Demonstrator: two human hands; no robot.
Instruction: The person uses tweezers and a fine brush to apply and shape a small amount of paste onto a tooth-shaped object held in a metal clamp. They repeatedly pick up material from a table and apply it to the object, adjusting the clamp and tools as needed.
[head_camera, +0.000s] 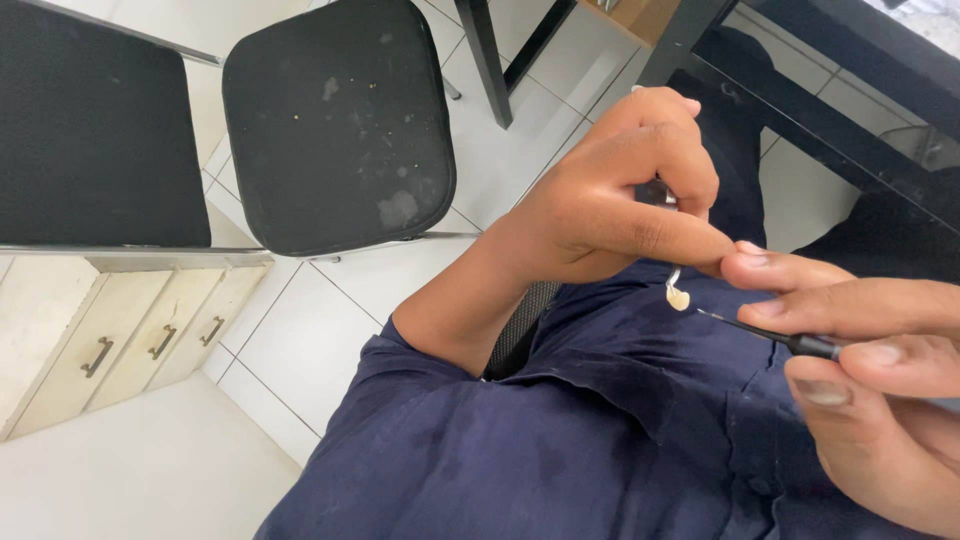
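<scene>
While the head camera looks down over a dark blue lap, the left hand (600, 200) has its fingers (680, 235) pinched together on a small cream-white piece (678, 296) dangling just below the thumb. Right beside it, the right hand (860, 380) has its fingers clamped on a thin black tool (770, 335), tip just short of the piece. Far left, a black chair (335, 120) stands on white floor tiles (310, 340).
</scene>
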